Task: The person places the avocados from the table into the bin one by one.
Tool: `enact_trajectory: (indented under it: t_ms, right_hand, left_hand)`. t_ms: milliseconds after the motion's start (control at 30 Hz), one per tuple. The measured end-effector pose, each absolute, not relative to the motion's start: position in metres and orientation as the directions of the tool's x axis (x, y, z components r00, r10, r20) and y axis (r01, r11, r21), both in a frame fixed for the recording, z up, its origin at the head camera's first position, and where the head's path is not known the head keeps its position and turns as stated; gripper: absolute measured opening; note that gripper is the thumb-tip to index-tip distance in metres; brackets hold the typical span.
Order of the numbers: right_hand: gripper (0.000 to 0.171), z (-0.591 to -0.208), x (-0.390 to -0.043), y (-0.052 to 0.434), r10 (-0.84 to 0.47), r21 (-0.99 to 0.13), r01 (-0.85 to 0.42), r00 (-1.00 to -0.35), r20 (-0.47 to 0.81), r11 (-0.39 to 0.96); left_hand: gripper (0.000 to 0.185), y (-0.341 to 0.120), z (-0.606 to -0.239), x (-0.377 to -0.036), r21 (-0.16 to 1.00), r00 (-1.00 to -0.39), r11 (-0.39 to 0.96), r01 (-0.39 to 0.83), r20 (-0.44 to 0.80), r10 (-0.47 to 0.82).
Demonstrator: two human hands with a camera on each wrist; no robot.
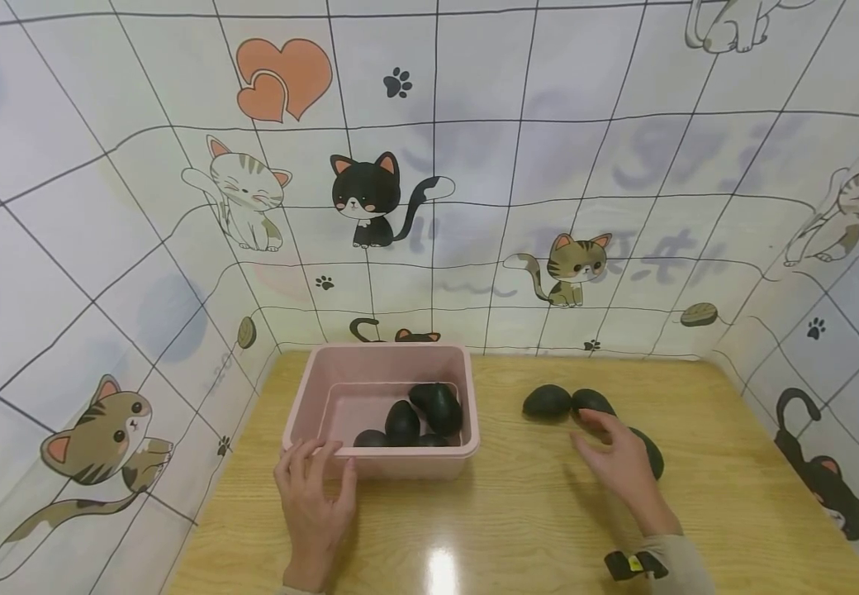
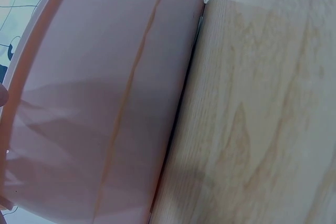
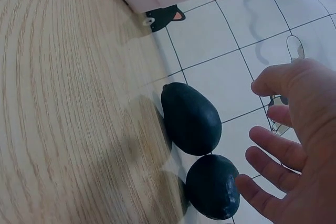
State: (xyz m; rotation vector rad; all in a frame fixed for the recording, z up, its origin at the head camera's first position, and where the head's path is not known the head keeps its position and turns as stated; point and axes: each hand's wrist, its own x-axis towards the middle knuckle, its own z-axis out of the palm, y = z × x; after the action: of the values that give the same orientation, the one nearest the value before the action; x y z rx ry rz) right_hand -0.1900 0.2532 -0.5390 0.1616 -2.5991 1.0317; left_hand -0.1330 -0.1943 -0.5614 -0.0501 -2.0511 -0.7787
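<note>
Right grip (image 1: 619, 459) splayed, fingertip touching smooth dark oval avocado (image 3: 212, 187).

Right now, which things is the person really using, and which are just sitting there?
Being used:
- left hand resting on the pink bin
- right hand reaching over the dark avocados on the table
- avocados in the bin

Just there:
- wooden table
- cat-patterned walls
- black wrist strap
</note>
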Motion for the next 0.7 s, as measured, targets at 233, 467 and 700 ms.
enact_trajectory:
  t_ms: [233, 467, 700]
  right_hand:
    - [0.041, -0.539, -0.19, 0.264, 0.031, -0.636, -0.232, -0.927, 0.374, 0.736]
    - [0.042, -0.538, -0.188, 0.281, 0.082, -0.664, -0.164, -0.943, 0.323, 0.73]
    - [0.047, -0.535, -0.186, 0.293, 0.148, -0.674, -0.088, -0.947, 0.285, 0.734]
  left_hand:
    - [0.028, -0.195, -0.562, -0.134, 0.497, -0.57, 0.804, 0.326, 0.782, -0.253]
    - [0.028, -0.194, -0.562, -0.134, 0.499, -0.571, 0.802, 0.327, 0.781, -0.253]
    - [0.028, -0.194, -0.561, -0.134, 0.512, -0.574, 0.794, 0.329, 0.776, -0.262]
